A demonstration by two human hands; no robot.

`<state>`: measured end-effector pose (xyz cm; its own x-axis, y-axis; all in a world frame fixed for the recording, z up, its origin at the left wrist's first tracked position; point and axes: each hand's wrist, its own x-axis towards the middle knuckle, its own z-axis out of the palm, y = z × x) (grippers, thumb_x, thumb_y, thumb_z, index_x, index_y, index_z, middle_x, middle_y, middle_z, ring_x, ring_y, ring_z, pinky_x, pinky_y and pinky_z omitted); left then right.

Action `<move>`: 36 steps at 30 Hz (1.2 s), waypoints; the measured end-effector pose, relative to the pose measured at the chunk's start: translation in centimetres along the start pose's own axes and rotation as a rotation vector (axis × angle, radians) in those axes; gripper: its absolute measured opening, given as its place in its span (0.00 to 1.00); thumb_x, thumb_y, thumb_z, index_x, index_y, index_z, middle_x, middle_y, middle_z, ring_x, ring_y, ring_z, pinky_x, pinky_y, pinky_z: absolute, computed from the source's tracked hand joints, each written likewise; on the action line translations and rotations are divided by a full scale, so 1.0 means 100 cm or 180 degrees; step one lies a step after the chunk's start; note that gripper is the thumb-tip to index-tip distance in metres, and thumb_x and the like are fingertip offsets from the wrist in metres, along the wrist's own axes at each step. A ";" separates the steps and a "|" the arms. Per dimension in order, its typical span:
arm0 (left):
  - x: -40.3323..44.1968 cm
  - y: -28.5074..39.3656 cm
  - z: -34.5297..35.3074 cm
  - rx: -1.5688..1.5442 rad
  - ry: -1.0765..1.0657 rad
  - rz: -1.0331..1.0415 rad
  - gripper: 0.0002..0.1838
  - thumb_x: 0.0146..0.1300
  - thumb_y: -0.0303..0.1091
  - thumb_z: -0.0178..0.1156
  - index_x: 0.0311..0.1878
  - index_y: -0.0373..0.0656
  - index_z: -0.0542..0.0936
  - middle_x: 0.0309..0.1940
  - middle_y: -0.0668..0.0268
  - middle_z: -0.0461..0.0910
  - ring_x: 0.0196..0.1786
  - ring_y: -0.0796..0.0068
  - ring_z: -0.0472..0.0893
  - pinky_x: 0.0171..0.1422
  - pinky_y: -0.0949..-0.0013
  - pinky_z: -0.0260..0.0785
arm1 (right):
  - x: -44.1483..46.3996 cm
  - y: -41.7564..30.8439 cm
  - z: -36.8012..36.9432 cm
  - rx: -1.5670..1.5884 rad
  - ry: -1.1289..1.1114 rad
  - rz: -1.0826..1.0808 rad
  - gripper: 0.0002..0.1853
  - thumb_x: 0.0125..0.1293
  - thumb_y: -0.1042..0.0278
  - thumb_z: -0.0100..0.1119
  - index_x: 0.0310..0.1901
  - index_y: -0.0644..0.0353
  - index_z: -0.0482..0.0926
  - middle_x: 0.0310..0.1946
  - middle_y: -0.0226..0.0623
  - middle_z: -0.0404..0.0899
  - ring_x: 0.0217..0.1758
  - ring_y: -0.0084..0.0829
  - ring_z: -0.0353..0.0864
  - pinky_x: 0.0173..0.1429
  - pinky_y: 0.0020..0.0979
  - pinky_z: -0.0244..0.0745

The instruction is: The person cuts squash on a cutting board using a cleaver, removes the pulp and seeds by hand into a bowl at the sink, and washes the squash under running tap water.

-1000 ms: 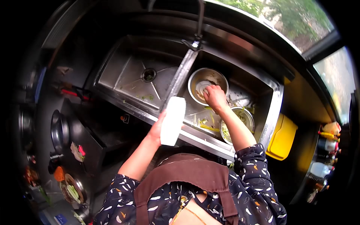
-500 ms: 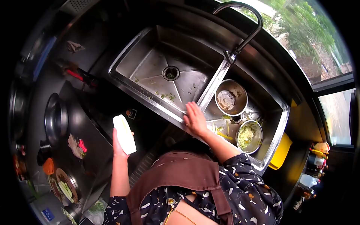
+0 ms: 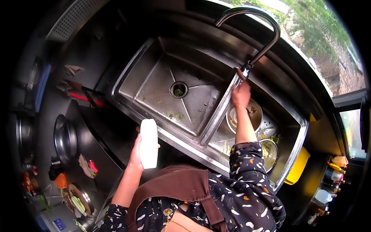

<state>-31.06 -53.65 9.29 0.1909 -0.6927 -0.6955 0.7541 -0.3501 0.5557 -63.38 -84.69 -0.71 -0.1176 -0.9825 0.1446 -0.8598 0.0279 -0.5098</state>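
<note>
In my left hand [image 3: 136, 154] is a white oblong block [image 3: 149, 143], perhaps a peeled vegetable, with my fingers wrapped behind it. It is upright beside the front rim of the left sink basin [image 3: 154, 91]. My right hand [image 3: 241, 96] reaches across the divider to the base of the curved faucet [image 3: 275, 36], its fingers closed at the faucet handle [image 3: 243, 72], which they partly cover. Under my right forearm, a metal bowl [image 3: 256, 116] stands in the right basin. A second metal bowl [image 3: 275, 154] with pale green scraps is partly hidden by my sleeve.
Green bits lie around the left drain [image 3: 179, 90]. To the left are a steel pan [image 3: 65, 135], a red-handled tool [image 3: 79, 96] and a round board [image 3: 79, 189] with cut green vegetable pieces. A yellow bin [image 3: 297, 166] and several bottles [image 3: 324, 196] stand at right.
My right hand has moved from the front rim by the divider to the faucet handle. My left hand has carried the white block slightly right, closer to the sink. The view has shifted a little.
</note>
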 end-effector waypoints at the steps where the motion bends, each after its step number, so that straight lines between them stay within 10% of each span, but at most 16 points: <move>1: 0.006 0.006 0.009 0.0031 -0.0008 0.0009 0.31 0.68 0.61 0.42 0.51 0.40 0.76 0.30 0.56 0.81 0.27 0.66 0.81 0.28 0.67 0.76 | 0.017 0.036 0.016 -0.0126 0.0106 0.0369 0.21 0.60 0.60 0.57 0.51 0.66 0.74 0.52 0.51 0.75 0.54 0.52 0.72 0.59 0.45 0.67; 3: 0.023 0.019 0.034 0.0142 -0.0409 0.0027 0.31 0.68 0.61 0.42 0.53 0.40 0.74 0.31 0.55 0.81 0.27 0.66 0.81 0.30 0.68 0.77 | 0.022 0.040 0.012 0.0026 0.1630 -0.0336 0.20 0.61 0.61 0.57 0.50 0.65 0.75 0.50 0.49 0.77 0.53 0.51 0.73 0.59 0.44 0.67; 8: 0.092 0.048 0.119 0.0456 -0.1038 -0.0165 0.28 0.70 0.56 0.43 0.56 0.40 0.73 0.34 0.56 0.81 0.30 0.66 0.82 0.36 0.67 0.78 | 0.045 -0.029 -0.020 0.0549 0.0573 -0.1312 0.22 0.64 0.56 0.56 0.53 0.63 0.74 0.46 0.48 0.78 0.50 0.48 0.75 0.56 0.42 0.68; 12: 0.153 0.065 0.182 0.0468 -0.1434 0.0020 0.27 0.69 0.57 0.45 0.58 0.46 0.73 0.41 0.63 0.81 0.39 0.67 0.82 0.44 0.59 0.79 | 0.042 -0.012 -0.026 0.0672 0.0406 -0.1347 0.12 0.62 0.60 0.60 0.27 0.59 0.77 0.28 0.41 0.78 0.37 0.45 0.77 0.44 0.42 0.70; 15: 0.179 0.074 0.223 0.0259 -0.1565 -0.0167 0.27 0.70 0.55 0.43 0.54 0.41 0.75 0.38 0.56 0.82 0.34 0.59 0.83 0.40 0.59 0.80 | 0.047 -0.022 -0.039 0.0433 0.0986 -0.1712 0.13 0.63 0.60 0.59 0.26 0.60 0.76 0.25 0.41 0.77 0.32 0.46 0.76 0.39 0.42 0.70; 18: 0.205 0.074 0.251 0.0182 -0.2116 -0.0041 0.25 0.70 0.52 0.40 0.54 0.42 0.75 0.40 0.58 0.82 0.39 0.59 0.83 0.46 0.58 0.78 | 0.053 -0.096 -0.048 0.2558 -0.0034 -0.0301 0.11 0.67 0.62 0.54 0.34 0.62 0.77 0.28 0.40 0.79 0.32 0.40 0.80 0.38 0.35 0.74; 19: 0.216 0.071 0.256 0.0182 -0.2113 -0.0036 0.25 0.70 0.52 0.40 0.54 0.42 0.75 0.40 0.58 0.82 0.39 0.59 0.83 0.46 0.58 0.78 | 0.053 -0.124 -0.048 0.3248 -0.0322 -0.0098 0.08 0.68 0.66 0.54 0.40 0.62 0.76 0.32 0.31 0.77 0.34 0.24 0.79 0.37 0.27 0.73; 22: 0.218 0.063 0.277 -0.0170 -0.1537 -0.0287 0.25 0.71 0.52 0.37 0.57 0.46 0.74 0.53 0.63 0.78 0.57 0.65 0.76 0.65 0.59 0.66 | 0.045 -0.169 -0.033 0.1786 0.0217 -0.2185 0.12 0.60 0.72 0.56 0.46 0.59 0.78 0.43 0.46 0.78 0.53 0.46 0.75 0.60 0.42 0.68; 26: 0.223 0.051 0.269 -0.0048 -0.1841 -0.0321 0.33 0.72 0.61 0.28 0.63 0.48 0.69 0.58 0.61 0.74 0.60 0.62 0.73 0.68 0.57 0.62 | 0.078 -0.165 0.009 0.0558 0.0694 -0.2335 0.19 0.62 0.61 0.53 0.54 0.56 0.76 0.48 0.44 0.79 0.57 0.48 0.74 0.61 0.42 0.68; 27: 0.218 0.041 0.268 0.0385 -0.1464 -0.0252 0.33 0.72 0.60 0.26 0.63 0.48 0.69 0.56 0.60 0.75 0.58 0.61 0.74 0.66 0.55 0.65 | 0.104 -0.155 0.011 0.1033 -0.0472 -0.1636 0.20 0.67 0.57 0.47 0.56 0.57 0.73 0.45 0.46 0.80 0.53 0.49 0.77 0.57 0.43 0.71; 30: 0.229 0.025 0.257 0.0944 -0.1633 -0.0498 0.33 0.71 0.62 0.28 0.62 0.48 0.69 0.56 0.61 0.75 0.56 0.63 0.75 0.61 0.57 0.69 | 0.118 -0.145 0.022 0.0900 -0.0909 -0.0562 0.25 0.69 0.50 0.38 0.55 0.60 0.73 0.40 0.53 0.80 0.45 0.53 0.79 0.51 0.49 0.72; 33: 0.256 0.027 0.258 0.0193 -0.1377 -0.0227 0.31 0.71 0.61 0.34 0.59 0.47 0.70 0.47 0.63 0.79 0.49 0.67 0.78 0.55 0.61 0.73 | 0.057 -0.152 0.037 0.1395 -0.0154 -0.0958 0.22 0.68 0.53 0.42 0.49 0.64 0.75 0.44 0.56 0.78 0.43 0.56 0.79 0.48 0.50 0.75; 35: 0.276 0.037 0.246 0.0241 -0.1149 0.0209 0.24 0.71 0.52 0.47 0.57 0.42 0.70 0.47 0.60 0.78 0.49 0.69 0.78 0.54 0.61 0.74 | 0.038 -0.146 0.038 0.1479 -0.1400 -0.1563 0.20 0.66 0.59 0.48 0.52 0.65 0.74 0.53 0.56 0.74 0.50 0.56 0.77 0.56 0.47 0.73; 36: 0.271 0.041 0.244 0.0600 -0.0925 0.0437 0.21 0.71 0.49 0.49 0.56 0.42 0.70 0.48 0.60 0.77 0.49 0.68 0.79 0.53 0.61 0.74 | 0.018 -0.134 0.040 0.1518 -0.0922 -0.1854 0.21 0.66 0.62 0.50 0.56 0.65 0.72 0.57 0.56 0.71 0.57 0.53 0.73 0.61 0.44 0.69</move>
<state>-38.13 -89.20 3.84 0.0754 -0.8819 -0.4655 0.5996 -0.3329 0.7278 -50.06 -87.60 3.05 0.4740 -0.8255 0.3064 -0.4310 -0.5209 -0.7368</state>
